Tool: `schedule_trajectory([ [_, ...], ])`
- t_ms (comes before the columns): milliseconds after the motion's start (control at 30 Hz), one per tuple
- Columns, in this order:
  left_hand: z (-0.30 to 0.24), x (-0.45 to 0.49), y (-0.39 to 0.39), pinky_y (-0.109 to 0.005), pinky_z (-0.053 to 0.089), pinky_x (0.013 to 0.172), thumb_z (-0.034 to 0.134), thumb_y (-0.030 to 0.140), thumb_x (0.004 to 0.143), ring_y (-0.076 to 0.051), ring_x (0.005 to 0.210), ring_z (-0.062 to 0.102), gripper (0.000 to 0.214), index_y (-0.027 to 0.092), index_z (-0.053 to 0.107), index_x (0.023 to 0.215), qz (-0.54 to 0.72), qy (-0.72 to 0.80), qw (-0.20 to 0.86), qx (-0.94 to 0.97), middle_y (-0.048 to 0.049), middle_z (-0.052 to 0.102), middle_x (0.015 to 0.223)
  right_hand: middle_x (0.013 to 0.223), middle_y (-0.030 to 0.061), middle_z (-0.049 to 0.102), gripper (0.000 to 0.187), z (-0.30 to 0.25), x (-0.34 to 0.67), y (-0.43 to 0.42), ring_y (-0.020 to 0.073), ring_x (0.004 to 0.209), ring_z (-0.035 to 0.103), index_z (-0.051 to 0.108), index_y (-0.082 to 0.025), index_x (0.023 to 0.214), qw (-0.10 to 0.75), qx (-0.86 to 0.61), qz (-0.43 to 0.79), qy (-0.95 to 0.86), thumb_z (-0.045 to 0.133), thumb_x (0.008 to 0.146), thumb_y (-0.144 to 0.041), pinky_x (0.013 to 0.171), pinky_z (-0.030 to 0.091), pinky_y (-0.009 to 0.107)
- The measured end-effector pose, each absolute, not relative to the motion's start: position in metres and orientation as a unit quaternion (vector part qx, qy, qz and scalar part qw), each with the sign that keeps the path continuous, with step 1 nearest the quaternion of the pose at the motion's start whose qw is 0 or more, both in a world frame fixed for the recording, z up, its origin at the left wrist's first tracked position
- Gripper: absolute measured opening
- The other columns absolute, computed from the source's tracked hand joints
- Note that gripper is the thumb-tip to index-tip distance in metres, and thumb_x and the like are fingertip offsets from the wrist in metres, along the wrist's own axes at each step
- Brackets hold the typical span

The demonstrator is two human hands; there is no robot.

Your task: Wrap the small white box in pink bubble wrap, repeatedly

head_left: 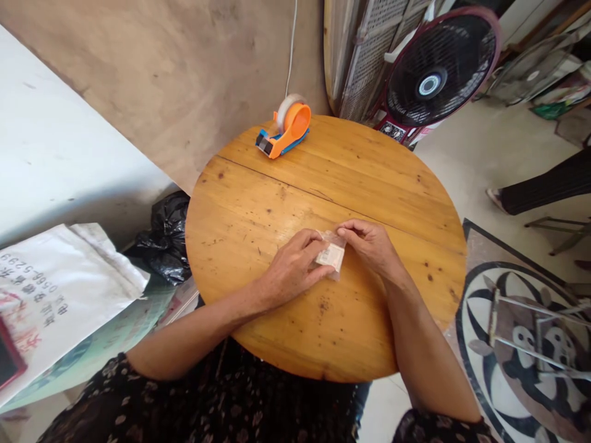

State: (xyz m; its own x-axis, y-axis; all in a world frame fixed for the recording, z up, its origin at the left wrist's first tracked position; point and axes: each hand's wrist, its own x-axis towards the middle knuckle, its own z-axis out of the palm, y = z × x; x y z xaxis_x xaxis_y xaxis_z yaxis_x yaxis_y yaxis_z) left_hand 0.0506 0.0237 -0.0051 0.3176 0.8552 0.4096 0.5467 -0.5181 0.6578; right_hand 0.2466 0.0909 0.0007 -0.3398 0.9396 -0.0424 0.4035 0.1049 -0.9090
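Low over the middle of a round wooden table (286, 209), a small clear plastic bag (335, 237) with a whitish card-like piece (329, 255) inside lies between my two hands. My left hand (295, 264) grips the bag's left side, thumb below and fingers above. At the bag's upper right edge, my right hand (367, 243) pinches the plastic between thumb and forefinger. Print on the whitish piece is too small to read. An orange and blue tape dispenser (290, 129) with a roll of clear tape stands near the table's far edge.
A dark red fan (434, 86) stands beyond the table's far right. To the left are a black plastic bag (168, 234) and a white printed sack (69, 277). A metal-framed stool (540, 332) is on the right, and a person's leg (545, 181) shows farther back.
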Motion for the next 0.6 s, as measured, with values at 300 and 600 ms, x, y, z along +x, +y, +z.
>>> schedule_trajectory([
  [300, -0.004, 0.050, 0.025, -0.030, 0.052, 0.084, 0.064, 0.022, 0.082, -0.019, 0.101, 0.058, 0.025, 0.018, 0.059, 0.106, 0.380, 0.443, 0.210, 0.784, -0.0079, 0.058, 0.107, 0.091, 0.0052, 0.067, 0.013, 0.009, 0.239, 0.084, 0.0184, 0.088, 0.062, 0.066, -0.020, 0.079, 0.333, -0.455, 0.374, -0.736, 0.058, 0.085, -0.029, 0.083, 0.046, 0.032],
  [600, -0.002, 0.052, 0.026, -0.029, 0.052, 0.082, 0.064, 0.020, 0.082, -0.017, 0.097, 0.059, 0.028, 0.019, 0.060, 0.109, 0.374, 0.452, 0.219, 0.780, -0.0067, 0.058, 0.107, 0.090, 0.0040, 0.068, 0.015, 0.019, 0.239, 0.076, 0.0187, 0.089, 0.063, 0.068, -0.022, 0.078, 0.315, -0.408, 0.371, -0.772, 0.057, 0.087, -0.028, 0.083, 0.047, 0.033],
])
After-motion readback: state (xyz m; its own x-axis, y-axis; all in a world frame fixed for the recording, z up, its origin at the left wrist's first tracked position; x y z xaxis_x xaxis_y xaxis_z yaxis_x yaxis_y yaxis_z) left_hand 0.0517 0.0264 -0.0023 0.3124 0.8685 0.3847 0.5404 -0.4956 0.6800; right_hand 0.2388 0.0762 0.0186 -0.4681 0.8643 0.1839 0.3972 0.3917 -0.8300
